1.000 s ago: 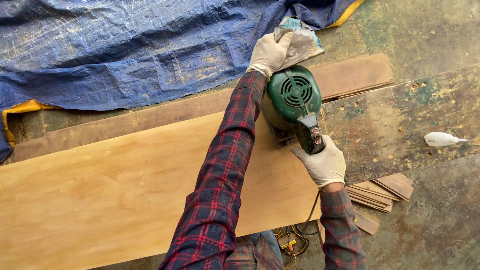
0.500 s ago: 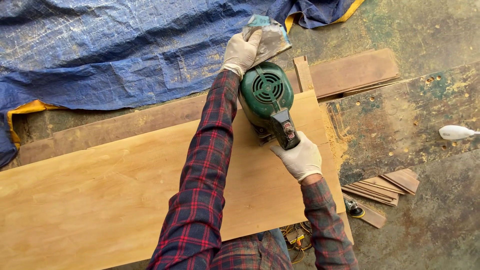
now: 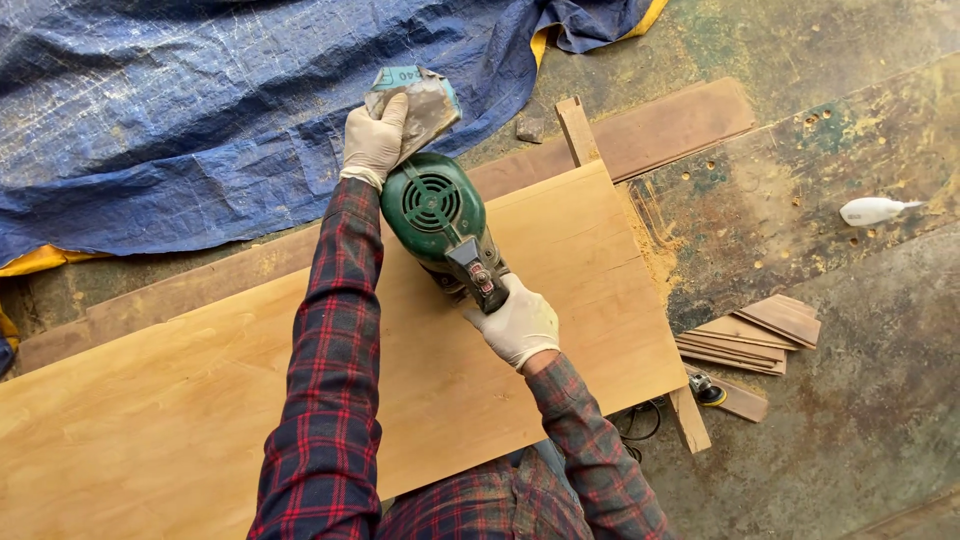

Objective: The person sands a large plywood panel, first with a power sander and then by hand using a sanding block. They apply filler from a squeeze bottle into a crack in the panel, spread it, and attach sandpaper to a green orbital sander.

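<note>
Green sander [image 3: 437, 215] flat on the pale board [image 3: 330, 385], toward its right end. Right hand [image 3: 517, 323], gloved, wrapped shut around the rear handle, trigger side up. Left hand [image 3: 374, 140], also gloved, fingers curled down over the front, pinning a folded sheet of sandpaper [image 3: 415, 97] against the nose; possibly gripping a front knob beneath, though the paper hides it.

Board resting on a long darker plank [image 3: 650, 130] and on slats across the bench [image 3: 800, 180]. Blue tarp [image 3: 200, 110] bunched behind. Stack of thin wood offcuts [image 3: 755, 335] off to the right, well apart from the board; a white object [image 3: 872, 210] farther right. Dark cord [image 3: 635, 425] looped below the board's near edge.

Sander probably fairly heavy and stiff-bodied, with most of its weight in the motor dome; best held as here, one hand at the rear handle, the other at the front. Smooth plastic housing likely slick under dusty gloves. Board thin, broad, rigid enough flat, likely to flex past its supports. Sandpaper light, limp, easily torn.
</note>
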